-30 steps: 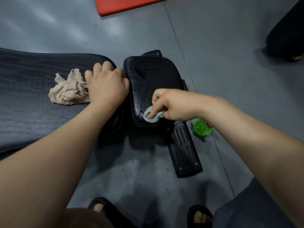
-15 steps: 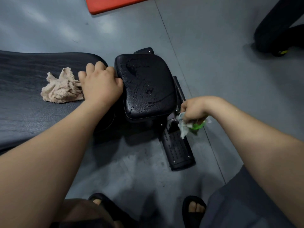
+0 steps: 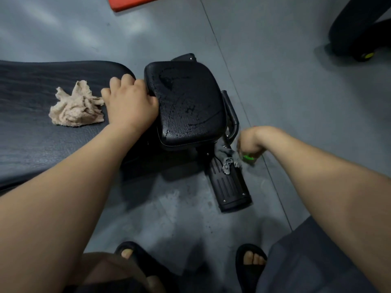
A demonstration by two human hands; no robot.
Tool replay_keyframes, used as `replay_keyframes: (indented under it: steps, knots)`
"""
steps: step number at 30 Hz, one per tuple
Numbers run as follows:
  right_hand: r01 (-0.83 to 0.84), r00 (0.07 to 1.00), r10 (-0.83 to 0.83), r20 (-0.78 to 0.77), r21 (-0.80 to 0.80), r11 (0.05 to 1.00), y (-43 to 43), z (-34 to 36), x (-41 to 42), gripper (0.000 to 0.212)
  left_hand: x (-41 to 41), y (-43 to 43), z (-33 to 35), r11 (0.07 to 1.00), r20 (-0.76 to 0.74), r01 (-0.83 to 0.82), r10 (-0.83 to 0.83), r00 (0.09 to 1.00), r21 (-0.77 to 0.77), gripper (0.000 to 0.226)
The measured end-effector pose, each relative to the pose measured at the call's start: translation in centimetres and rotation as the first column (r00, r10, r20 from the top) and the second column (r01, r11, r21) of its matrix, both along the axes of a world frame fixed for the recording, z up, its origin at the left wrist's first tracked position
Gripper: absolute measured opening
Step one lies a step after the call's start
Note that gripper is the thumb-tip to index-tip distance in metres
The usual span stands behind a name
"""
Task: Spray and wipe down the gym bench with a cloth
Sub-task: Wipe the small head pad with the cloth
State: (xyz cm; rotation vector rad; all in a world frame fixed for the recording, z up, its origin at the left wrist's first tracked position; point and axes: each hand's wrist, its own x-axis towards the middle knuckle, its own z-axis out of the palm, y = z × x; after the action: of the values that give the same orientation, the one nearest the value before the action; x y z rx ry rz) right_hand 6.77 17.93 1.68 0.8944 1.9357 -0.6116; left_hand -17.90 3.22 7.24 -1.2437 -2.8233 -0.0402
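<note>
Nearest: black slide sandals (image 3: 247,278) on a grey floor (image 3: 169,218) speckled w/ damp spots. Beyond them is the gym bench's black ribbed base foot (image 3: 230,187). A small grey-blue cloth (image 3: 227,159) trails across it from the right hand (image 3: 249,142), fingers clenched and pinching the cloth. That hand sits directly over a bright green spray bottle (image 3: 248,158) on the floor; can't tell if the bottle's gripped too. Mid-frame: the black padded vinyl seat pad (image 3: 186,102), beaded and streaked w/ spray, a drip pooled at its near-left rim. It looks unwiped. The left hand (image 3: 131,104) braces at the gap, fingers curled over the end of the long dark textured back pad (image 3: 42,123). That pad is counter to a crumpled beige terry cloth (image 3: 76,108) just beside the hand. Far: red mat (image 3: 135,3), black equipment (image 3: 359,28). Step appears to fall between spray & wipe. Next move prob. needs the cloth up on the seat, w/ firm strokes toward the rim.
</note>
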Motion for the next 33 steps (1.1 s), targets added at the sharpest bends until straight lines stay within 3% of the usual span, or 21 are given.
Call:
replay_keyframes:
  steps: [4, 8, 12, 17, 21, 23, 25, 27, 30, 33]
  knots:
    - [0.156, 0.978, -0.141, -0.153, 0.088, 0.984, 3.6, 4.1, -1.2, 0.019, 0.5, -0.1, 1.1, 1.000, 0.077, -0.001, 0.000, 0.997, 0.017, 0.034]
    - [0.248, 0.911, -0.136, -0.390, 0.254, 0.935, 4.6, 8.3, -3.0, 0.022, 0.7, -0.4, 2.8, 0.996, 0.169, 0.032, -0.046, 0.985, 0.084, 0.031]
    - [0.270, 0.773, -0.087, -0.629, 0.202, 0.942, 2.1, 9.4, -7.2, 0.014, -0.1, -2.0, 4.9, 0.979, 0.184, 0.074, -0.109, 0.977, 0.188, 0.028]
    - [0.143, 0.564, -0.022, -0.825, 0.071, 0.987, -2.8, 10.0, -13.4, 0.018, -1.4, -5.6, 8.1, 0.925, 0.202, 0.072, -0.156, 0.967, 0.372, 0.026]
    - [0.054, 0.471, -0.070, -0.879, -0.051, 0.997, -5.8, 10.3, -16.9, 0.016, -3.2, -8.1, 9.3, 0.949, 0.161, -0.079, 0.030, 0.987, 0.304, 0.020]
    - [0.017, 0.453, -0.059, -0.890, -0.057, 0.998, -6.6, 10.1, -18.4, 0.018, -3.9, -9.3, 9.3, 0.970, 0.163, -0.142, 0.110, 0.980, 0.196, 0.030]
    - [-0.002, 0.444, -0.057, -0.894, -0.065, 0.998, -7.2, 9.9, -19.4, 0.018, -4.2, -10.3, 8.8, 0.985, 0.175, -0.155, 0.139, 0.975, 0.082, 0.038]
    - [-0.018, 0.442, -0.082, -0.893, -0.101, 0.995, -7.6, 9.7, -20.2, 0.019, -4.6, -10.9, 8.4, 0.987, 0.185, -0.156, 0.144, 0.972, 0.049, 0.033]
    - [-0.035, 0.413, -0.143, -0.900, -0.172, 0.984, -7.8, 9.5, -20.8, 0.020, -5.0, -10.3, 8.8, 0.965, 0.223, -0.182, 0.138, 0.965, 0.189, 0.014]
    - [-0.019, 0.343, -0.290, -0.893, -0.315, 0.949, -7.5, 9.7, -20.9, 0.024, -4.7, -9.0, 9.2, 0.891, 0.414, -0.286, 0.126, 0.901, 0.352, 0.010]
